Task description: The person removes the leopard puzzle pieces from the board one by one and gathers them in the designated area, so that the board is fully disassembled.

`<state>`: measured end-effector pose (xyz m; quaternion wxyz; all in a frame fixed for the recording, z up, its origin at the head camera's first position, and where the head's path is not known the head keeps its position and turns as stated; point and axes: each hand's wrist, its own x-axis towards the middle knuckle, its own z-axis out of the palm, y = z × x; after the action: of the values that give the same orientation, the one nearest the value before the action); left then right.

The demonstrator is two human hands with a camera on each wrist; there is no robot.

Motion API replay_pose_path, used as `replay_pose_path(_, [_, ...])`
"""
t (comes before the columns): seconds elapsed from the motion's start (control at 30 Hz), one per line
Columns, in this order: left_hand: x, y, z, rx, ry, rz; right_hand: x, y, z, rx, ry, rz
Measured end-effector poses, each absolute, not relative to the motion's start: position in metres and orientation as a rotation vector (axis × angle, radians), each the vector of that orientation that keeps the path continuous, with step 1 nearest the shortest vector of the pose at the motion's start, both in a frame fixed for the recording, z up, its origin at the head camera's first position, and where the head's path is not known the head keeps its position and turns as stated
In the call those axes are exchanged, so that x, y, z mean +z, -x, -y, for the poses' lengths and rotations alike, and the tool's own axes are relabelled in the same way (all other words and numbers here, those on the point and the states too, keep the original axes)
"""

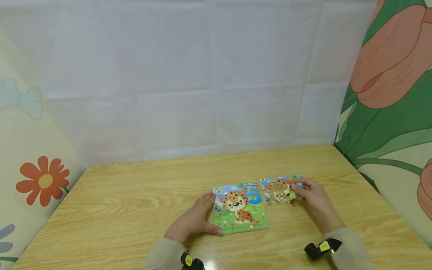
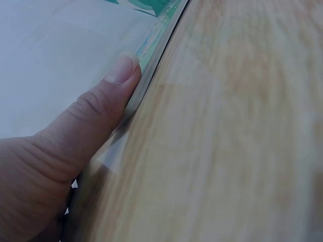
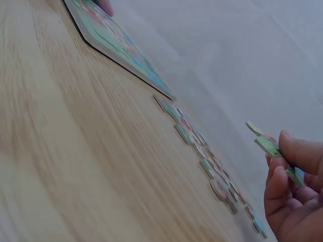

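A square puzzle board (image 1: 240, 208) printed with a spotted leopard cub on grass lies flat on the table. My left hand (image 1: 195, 217) rests against its near left corner, fingers along the left edge and straight thumb (image 2: 103, 101) on the near edge. To the right of the board, several puzzle pieces (image 1: 278, 189) lie loosely fitted together, with gaps, in a matching leopard picture. My right hand (image 1: 312, 197) is over the right side of these pieces. Between its thumb and fingers it pinches a small green puzzle piece (image 3: 267, 146), raised above the others in the right wrist view.
The wooden table (image 1: 135, 210) extends on both sides of the puzzle. A white cloth (image 1: 141, 82) hangs behind its far edge. Panels painted with flowers stand left and right. Black wrist cameras sit on both sleeves (image 1: 349, 247).
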<state>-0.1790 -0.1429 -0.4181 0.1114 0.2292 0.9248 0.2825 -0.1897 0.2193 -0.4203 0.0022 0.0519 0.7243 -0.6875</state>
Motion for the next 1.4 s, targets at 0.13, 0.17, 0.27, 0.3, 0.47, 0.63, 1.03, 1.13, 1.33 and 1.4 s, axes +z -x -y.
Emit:
replay_pose_path(0.13, [-0.418, 0.179, 0.143, 0.822, -0.674, -2.720, -0.421, 0.188, -0.226, -2.303, -0.243, -2.116])
replay_pose_path(0.17, [-0.418, 0.179, 0.143, 0.820, -0.673, -2.719, -0.421, 0.188, -0.228, -2.328, -0.267, -2.088])
replay_pose_path(0.27, [-0.418, 0.179, 0.144, 0.820, -0.667, -2.717, -0.421, 0.187, -0.232, -2.333, -0.330, -2.089])
replay_pose_path(0.3, [-0.418, 0.179, 0.144, 0.819, -0.667, -2.717, -0.421, 0.187, -0.234, -2.308, -0.343, -2.111])
replay_pose_path(0.47, [-0.418, 0.179, 0.144, 0.813, -0.677, -2.724, -0.420, 0.188, -0.239, -2.149, -0.391, -2.284])
replay_pose_path(0.63, [-0.418, 0.179, 0.144, 0.811, -0.681, -2.719, -0.422, 0.190, -0.241, -1.949, -0.435, -2.453])
replay_pose_path(1.03, [-0.416, 0.179, 0.144, 0.807, -0.670, -2.715, -0.423, 0.194, -0.244, -1.270, -0.342, -2.960])
replay_pose_path(1.13, [-0.415, 0.179, 0.144, 0.817, -0.663, -2.708, -0.422, 0.194, -0.244, -1.184, -0.315, -3.004])
replay_pose_path(1.33, [-0.415, 0.179, 0.144, 0.808, -0.677, -2.709, -0.423, 0.194, -0.243, -1.091, -0.287, -3.084])
replay_pose_path(1.4, [-0.415, 0.179, 0.144, 0.807, -0.678, -2.711, -0.423, 0.194, -0.243, -1.084, -0.283, -3.088])
